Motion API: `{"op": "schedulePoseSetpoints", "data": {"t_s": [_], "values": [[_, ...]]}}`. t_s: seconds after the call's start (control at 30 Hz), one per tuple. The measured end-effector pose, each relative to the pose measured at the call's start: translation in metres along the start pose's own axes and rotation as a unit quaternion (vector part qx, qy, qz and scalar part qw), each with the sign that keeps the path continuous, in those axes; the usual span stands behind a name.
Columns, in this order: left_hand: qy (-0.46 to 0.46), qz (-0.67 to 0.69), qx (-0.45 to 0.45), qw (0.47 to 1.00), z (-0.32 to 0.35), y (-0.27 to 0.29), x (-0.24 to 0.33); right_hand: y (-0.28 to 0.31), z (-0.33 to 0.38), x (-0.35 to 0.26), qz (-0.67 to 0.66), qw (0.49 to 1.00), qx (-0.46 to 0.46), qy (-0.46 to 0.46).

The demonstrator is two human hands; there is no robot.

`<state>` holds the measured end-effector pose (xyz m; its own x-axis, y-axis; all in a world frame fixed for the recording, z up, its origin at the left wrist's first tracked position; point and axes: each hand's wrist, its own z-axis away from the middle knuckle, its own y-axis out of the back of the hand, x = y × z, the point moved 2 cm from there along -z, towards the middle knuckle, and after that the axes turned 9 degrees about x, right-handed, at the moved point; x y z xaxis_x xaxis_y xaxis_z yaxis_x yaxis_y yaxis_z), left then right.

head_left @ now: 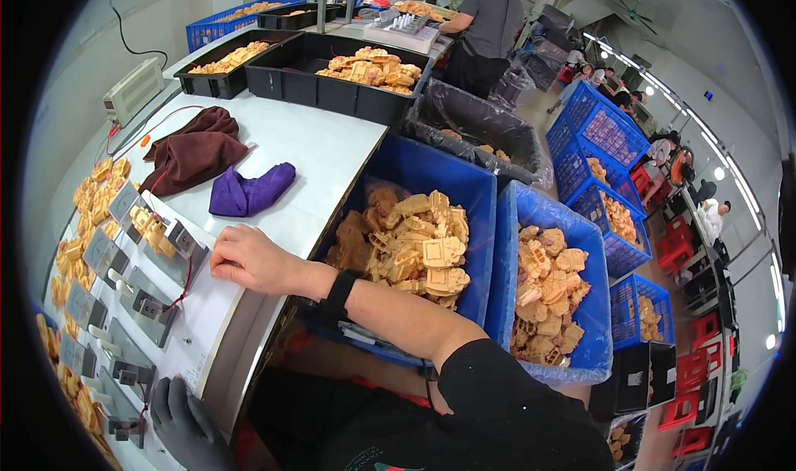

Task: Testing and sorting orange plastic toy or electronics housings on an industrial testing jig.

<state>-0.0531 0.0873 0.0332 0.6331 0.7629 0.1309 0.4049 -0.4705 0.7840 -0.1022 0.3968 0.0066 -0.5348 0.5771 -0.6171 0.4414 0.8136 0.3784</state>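
My right hand, bare and with a black band on its wrist, has its fingers curled in at the white table's edge. Its palm side is hidden, so I cannot tell if anything is in it. Just left of it, a tan plastic toy-like part sits on the farthest of several grey metal test fixtures with red and black wires. In a dark grey glove, my left hand lies at the lower left with fingers stretched out, beside the nearest fixtures. It appears to hold nothing.
Tan parts are heaped behind the fixtures. A brown cloth and a purple cloth lie on the table. Black trays stand beyond. Blue bins of parts stand at my right; a person works farther off.
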Motion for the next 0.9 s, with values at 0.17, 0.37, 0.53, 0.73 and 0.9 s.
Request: {"op": "schedulePoseSetpoints", "data": {"t_s": [0.17, 0.37, 0.53, 0.73, 0.9], "values": [[0.010, -0.002, -0.010, 1.000, -0.0009, 0.0028, 0.0016, -0.0004, -0.0016, -0.0042, 0.016, 1.000, -0.009, -0.008], [0.003, 0.004, -0.007, 1.000, 0.0012, 0.0014, 0.0007, -0.0007, 0.0009, -0.0049, 0.020, 1.000, 0.004, -0.012], [0.010, 0.002, -0.008, 1.000, -0.0003, 0.0012, 0.0031, 0.0002, 0.0022, -0.0018, 0.003, 1.000, 0.013, 0.001], [0.010, -0.011, -0.014, 1.000, 0.0016, -0.0004, -0.0012, -0.0017, 0.0023, -0.0020, -0.009, 0.999, 0.032, 0.010], [0.011, -0.009, -0.014, 1.000, 0.0016, -0.0009, -0.0011, -0.0026, 0.0033, 0.0009, -0.007, 0.999, 0.038, 0.017]]}}
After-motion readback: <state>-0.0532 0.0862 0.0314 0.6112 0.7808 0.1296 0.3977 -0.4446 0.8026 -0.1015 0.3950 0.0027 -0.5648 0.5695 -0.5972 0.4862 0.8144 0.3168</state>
